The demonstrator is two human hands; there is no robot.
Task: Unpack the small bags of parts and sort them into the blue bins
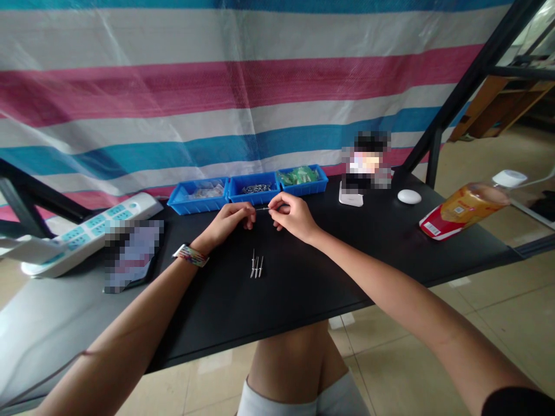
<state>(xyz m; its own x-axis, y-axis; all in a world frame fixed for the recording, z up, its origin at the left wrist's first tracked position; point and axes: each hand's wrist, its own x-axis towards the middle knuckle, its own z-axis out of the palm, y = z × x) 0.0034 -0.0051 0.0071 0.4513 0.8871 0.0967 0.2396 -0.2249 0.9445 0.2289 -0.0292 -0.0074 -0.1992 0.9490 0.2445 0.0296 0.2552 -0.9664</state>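
First, a striped tarp (260, 86) in pink, white and blue hangs across the whole back of the scene. Below it a black counter (303, 289) carries everything else. At its left end lies a white power strip (87, 234) with pale blue sockets. At the right edge a bottle (470, 208) of amber liquid lies on its side, its white cap pointing away from the hands. Three blue bins (254, 189) stand in a row against the tarp, touching one another: the left holds clear bags, the middle dark metal parts, the right green pieces. A small white puck (409, 196) sits between the bins and the bottle. Just in front of the middle bin, the left hand (232, 221), with a coloured band at the wrist, and the right hand (291, 215) meet above the counter. Each is closed to a pinch, and between them they hold a thin metal pin (263, 208) level, one end in each hand. Nearer the person, a few short pins (256, 267) lie side by side on the counter, apart from both hands.
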